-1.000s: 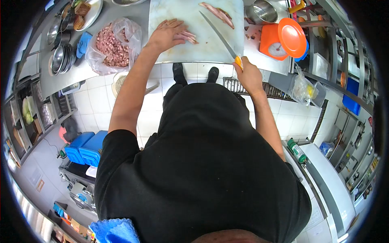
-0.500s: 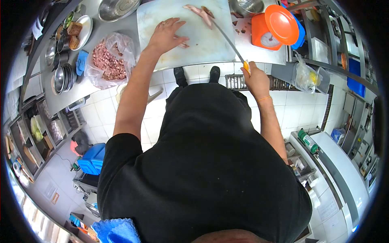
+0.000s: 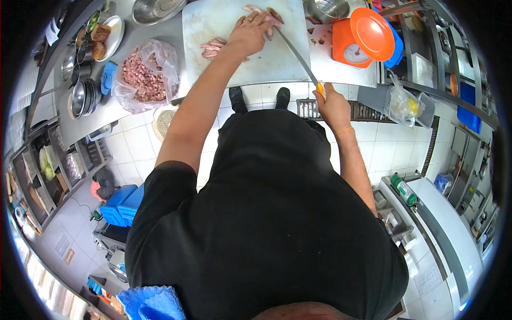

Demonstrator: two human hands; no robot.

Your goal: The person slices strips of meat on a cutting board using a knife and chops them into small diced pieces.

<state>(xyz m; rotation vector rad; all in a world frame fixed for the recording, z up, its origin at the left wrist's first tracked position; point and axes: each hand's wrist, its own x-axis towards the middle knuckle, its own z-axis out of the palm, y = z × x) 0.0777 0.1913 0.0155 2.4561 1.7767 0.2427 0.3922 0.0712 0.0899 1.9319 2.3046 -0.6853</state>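
My right hand is wrapped round the yellow handle of a long knife. The blade slants up and left across the white cutting board, its tip beside a piece of pale pink meat near the far edge. My left hand reaches over that meat with fingers stretched and somewhat apart, the fingertips at the meat and close to the knife tip. Part of the meat is hidden under the fingers. Cut meat strips lie on the board, left of my left hand.
A clear bag of diced meat stands left of the board. Behind it are a blue cloth, stacked bowls and a white plate. An orange scale and a metal bowl stand to the right.
My left hand has moved right and away from me, from above the cut strips to the far meat, uncovering the strips. My right hand keeps the knife in nearly the same place.
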